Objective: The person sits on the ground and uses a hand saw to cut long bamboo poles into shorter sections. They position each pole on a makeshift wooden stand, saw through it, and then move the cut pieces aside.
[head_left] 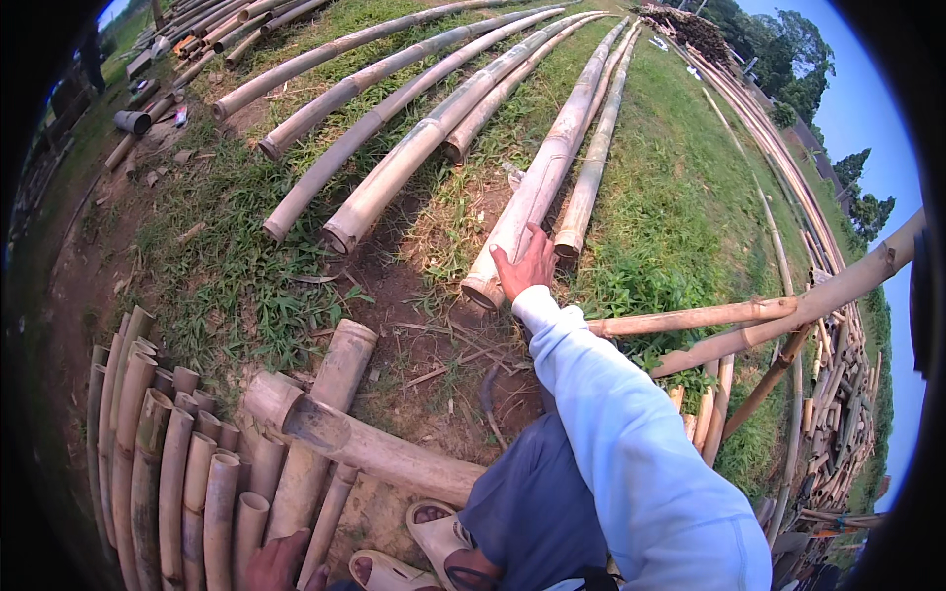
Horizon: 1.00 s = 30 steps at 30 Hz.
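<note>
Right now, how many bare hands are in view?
2: the right hand on a thick bamboo pole, the left hand at the lower edge beside cut bamboo pieces, partly out of frame.

Grassy ground (675, 212) with bare brown soil (409, 394) — long bamboo poles (394, 175) side by side on it

L hand (276, 563) partly cut off at btm edge, grip unclear; far pile (693, 35) too sm to ID.
</note>
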### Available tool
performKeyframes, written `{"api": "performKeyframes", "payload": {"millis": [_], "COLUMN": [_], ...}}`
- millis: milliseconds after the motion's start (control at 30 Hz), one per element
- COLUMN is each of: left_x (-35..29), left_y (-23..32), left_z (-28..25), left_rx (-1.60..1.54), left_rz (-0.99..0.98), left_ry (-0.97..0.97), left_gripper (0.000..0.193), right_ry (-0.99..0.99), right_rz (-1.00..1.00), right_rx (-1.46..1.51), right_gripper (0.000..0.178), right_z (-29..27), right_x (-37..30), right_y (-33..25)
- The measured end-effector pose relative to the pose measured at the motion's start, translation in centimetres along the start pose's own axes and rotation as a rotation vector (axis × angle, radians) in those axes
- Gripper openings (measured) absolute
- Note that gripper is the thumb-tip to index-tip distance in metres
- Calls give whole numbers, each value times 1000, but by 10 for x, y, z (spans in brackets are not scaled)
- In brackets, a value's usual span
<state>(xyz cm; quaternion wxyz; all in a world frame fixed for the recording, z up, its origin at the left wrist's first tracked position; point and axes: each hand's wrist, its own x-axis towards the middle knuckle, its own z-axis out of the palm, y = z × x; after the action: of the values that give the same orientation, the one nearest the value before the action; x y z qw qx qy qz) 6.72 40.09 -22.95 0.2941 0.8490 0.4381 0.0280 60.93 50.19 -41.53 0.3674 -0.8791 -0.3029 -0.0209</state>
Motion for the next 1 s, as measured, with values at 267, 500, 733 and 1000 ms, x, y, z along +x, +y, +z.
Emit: {"api": "performKeyframes", "payload": {"millis": [267,500,733,1000], "left_x": [1,1,3,14], "left_y": [1,3,-5,-17], "left_z": [-9,-11,-6,0], "left_rx": [-46,-83,-52,-95], "left_rz": [7,11,-47,-178], "left_ry": [38,42,12,-26], "left_gripper": [49,50,49,48], "right_ry": [13,234,322,-63], "right_rz": [595,574,637,600], "right_rx": [209,229,246,407], "right_gripper": [98,75,89,75], "right_z": [23,13,-13,-9], "right_x": [-2,40,93,132], "right_y": [-2,100,150,161]}}
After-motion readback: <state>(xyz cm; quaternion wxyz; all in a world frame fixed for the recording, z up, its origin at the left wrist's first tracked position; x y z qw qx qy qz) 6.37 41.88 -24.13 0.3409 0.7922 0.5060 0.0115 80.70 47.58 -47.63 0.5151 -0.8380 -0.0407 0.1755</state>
